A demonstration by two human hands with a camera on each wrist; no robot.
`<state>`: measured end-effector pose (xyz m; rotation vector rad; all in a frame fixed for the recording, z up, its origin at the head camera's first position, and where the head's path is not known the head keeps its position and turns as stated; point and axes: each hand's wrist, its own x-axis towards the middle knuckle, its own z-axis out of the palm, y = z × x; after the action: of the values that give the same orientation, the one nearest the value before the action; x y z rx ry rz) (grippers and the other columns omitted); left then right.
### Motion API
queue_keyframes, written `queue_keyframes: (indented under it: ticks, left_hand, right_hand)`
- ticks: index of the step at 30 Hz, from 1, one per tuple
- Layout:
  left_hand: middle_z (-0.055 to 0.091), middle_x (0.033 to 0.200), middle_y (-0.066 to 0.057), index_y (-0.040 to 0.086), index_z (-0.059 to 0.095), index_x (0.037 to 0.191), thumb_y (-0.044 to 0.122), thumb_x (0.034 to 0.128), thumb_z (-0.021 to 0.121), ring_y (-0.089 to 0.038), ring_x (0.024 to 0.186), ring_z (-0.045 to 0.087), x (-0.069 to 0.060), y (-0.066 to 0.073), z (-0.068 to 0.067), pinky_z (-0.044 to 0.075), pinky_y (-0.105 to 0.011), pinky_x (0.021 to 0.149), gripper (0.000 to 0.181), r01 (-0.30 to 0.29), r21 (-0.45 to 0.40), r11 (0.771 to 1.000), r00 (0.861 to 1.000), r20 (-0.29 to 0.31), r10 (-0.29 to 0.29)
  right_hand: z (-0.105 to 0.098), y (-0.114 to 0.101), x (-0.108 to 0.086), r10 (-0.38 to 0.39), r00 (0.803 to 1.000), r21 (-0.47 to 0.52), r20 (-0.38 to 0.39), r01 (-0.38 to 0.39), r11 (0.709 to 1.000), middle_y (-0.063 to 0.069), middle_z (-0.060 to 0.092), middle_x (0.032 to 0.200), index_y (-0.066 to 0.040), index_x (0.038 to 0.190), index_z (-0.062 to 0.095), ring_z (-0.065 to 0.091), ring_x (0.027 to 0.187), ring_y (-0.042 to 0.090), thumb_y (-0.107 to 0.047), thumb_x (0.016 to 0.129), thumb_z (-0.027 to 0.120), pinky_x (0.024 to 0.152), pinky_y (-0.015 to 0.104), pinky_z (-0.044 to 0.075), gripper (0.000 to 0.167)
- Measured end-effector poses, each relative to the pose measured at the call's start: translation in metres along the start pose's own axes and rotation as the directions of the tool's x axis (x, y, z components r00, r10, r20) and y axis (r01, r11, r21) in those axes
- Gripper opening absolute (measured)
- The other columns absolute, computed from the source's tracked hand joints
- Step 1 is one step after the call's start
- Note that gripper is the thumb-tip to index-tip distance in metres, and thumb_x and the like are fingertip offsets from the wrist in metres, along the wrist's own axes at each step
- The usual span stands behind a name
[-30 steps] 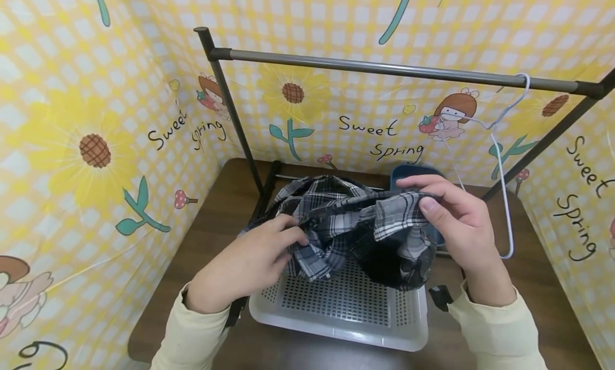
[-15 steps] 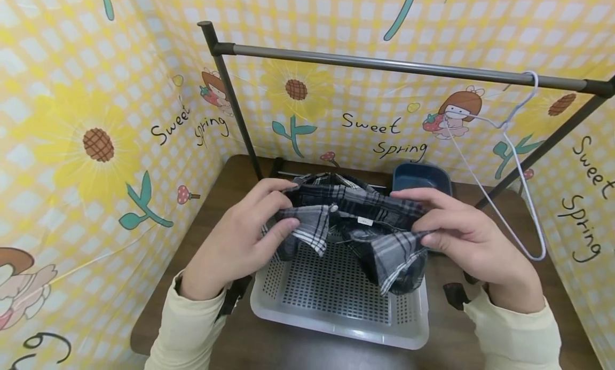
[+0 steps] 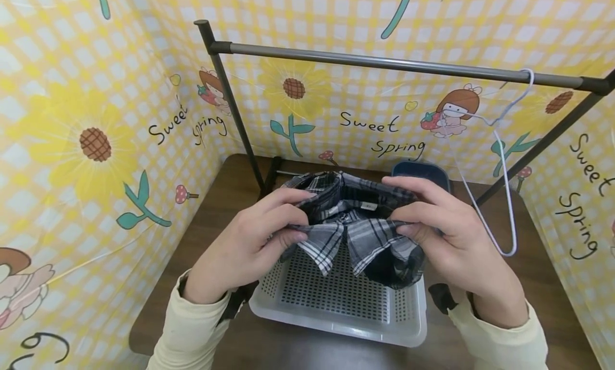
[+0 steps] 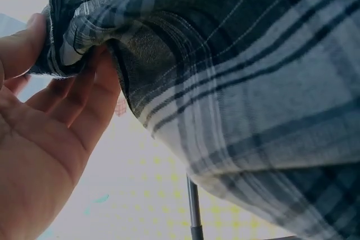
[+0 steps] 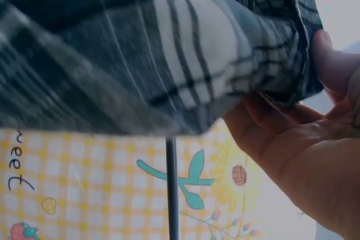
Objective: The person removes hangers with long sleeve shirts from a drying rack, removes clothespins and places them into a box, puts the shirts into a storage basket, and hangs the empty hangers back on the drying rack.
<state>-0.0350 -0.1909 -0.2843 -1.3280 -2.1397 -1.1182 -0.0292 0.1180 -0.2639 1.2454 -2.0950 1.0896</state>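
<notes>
A grey and black plaid shirt (image 3: 370, 232) is held up above a white perforated basket (image 3: 336, 332), its two collar points hanging toward me and a small white label at the neck. My left hand (image 3: 252, 236) pinches the collar's left side between thumb and fingers. On the other side, my right hand (image 3: 447, 236) pinches the collar near its right point. In the left wrist view the shirt cloth (image 4: 270, 99) fills much of the picture beside my palm. Cloth (image 5: 185, 43) likewise drapes across the right wrist view. The shirt's lower part is bunched and partly hidden.
Behind the basket stands a dark metal rack with a horizontal rail (image 3: 375, 62). A white wire hanger (image 3: 510, 199) hangs near the rail's right end. A dark blue bin (image 3: 423, 170) sits at the back of the brown table (image 3: 192, 274). Patterned sheets surround the table.
The left hand has gone from the bunched cloth to the collar. Both hands have since drawn the collar points closer together at the middle, and the neck now faces up.
</notes>
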Motion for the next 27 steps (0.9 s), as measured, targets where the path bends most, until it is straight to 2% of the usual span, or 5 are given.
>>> queue_keyframes:
  ticks: [7,14,17,22,27]
  left_hand:
    - [0.062,0.112,-0.005,0.006,0.054,0.119,0.007,0.0812,0.084,-0.017,0.100,0.060,0.002,0.011,0.002,0.050,-0.034,0.084,0.048,0.185,0.132,0.974,0.983,-0.015,-0.185]
    - [0.058,0.076,0.006,0.020,0.032,0.157,0.045,0.0859,0.080,-0.010,0.068,0.056,0.020,0.028,0.006,0.048,-0.036,0.060,0.089,0.398,0.423,0.814,0.851,0.160,-0.500]
    - [0.055,0.068,0.009,0.018,0.043,0.150,0.049,0.0897,0.073,-0.009,0.060,0.055,0.027,0.031,0.010,0.046,-0.034,0.054,0.074,0.343,0.493,0.800,0.835,0.230,-0.499]
    - [0.053,0.080,0.006,0.013,0.059,0.103,0.019,0.0922,0.069,-0.011,0.062,0.049,0.034,0.028,0.017,0.044,-0.031,0.052,0.016,0.201,0.481,0.853,0.901,0.251,-0.354]
    - [0.061,0.087,0.006,0.016,0.059,0.115,0.000,0.0848,0.060,-0.010,0.065,0.051,0.038,0.025,0.026,0.046,-0.031,0.053,0.034,0.204,0.392,0.897,0.946,0.156,-0.283]
  right_hand:
    - [0.008,0.000,0.000,0.010,0.993,0.017,-0.115,-0.008,1.000,0.013,0.066,0.099,-0.001,0.091,0.071,0.058,0.087,0.015,-0.029,0.102,0.060,0.074,0.021,0.044,0.032]
    - [0.016,-0.005,0.001,0.012,0.986,0.058,-0.168,-0.002,0.998,0.013,0.066,0.093,0.003,0.091,0.072,0.059,0.088,0.016,-0.028,0.100,0.064,0.078,0.021,0.045,0.033]
    - [0.017,-0.007,0.001,0.015,0.984,0.070,-0.178,-0.002,0.998,0.013,0.066,0.093,0.004,0.093,0.072,0.059,0.088,0.016,-0.027,0.101,0.063,0.078,0.021,0.045,0.033]
    - [0.019,-0.008,0.001,0.032,0.977,0.075,-0.210,-0.016,0.997,0.014,0.066,0.091,0.005,0.092,0.073,0.058,0.085,0.016,-0.027,0.101,0.064,0.077,0.021,0.044,0.034]
    - [0.023,-0.008,0.004,0.046,0.961,0.068,-0.272,-0.029,0.997,0.012,0.065,0.087,0.005,0.090,0.073,0.058,0.082,0.015,-0.028,0.098,0.068,0.076,0.022,0.044,0.035]
